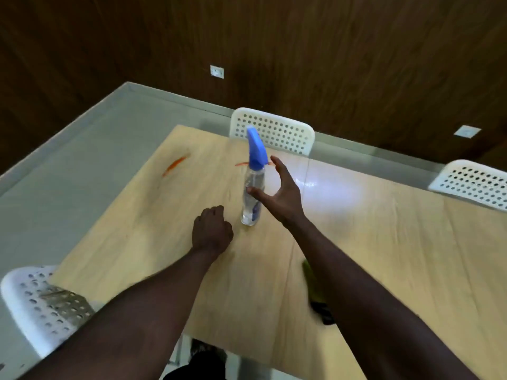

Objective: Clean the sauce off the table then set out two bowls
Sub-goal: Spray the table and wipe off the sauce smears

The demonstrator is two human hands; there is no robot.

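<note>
On table (356,242), one spray bottle (255,176), two sauce smears (175,165) (241,163)

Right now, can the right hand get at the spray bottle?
Probably yes. The right hand is open right beside the spray bottle, thumb across its clear body, nothing between them. The left hand, fisted on the table, sits aside.

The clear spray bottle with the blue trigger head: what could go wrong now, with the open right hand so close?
1. The clear spray bottle with the blue trigger head is tall and narrow; the right hand beside it could knock it over, into the orange sauce streak behind.
2. The right forearm crosses over the yellow-green cloth and might drag it along the wooden table.
</note>
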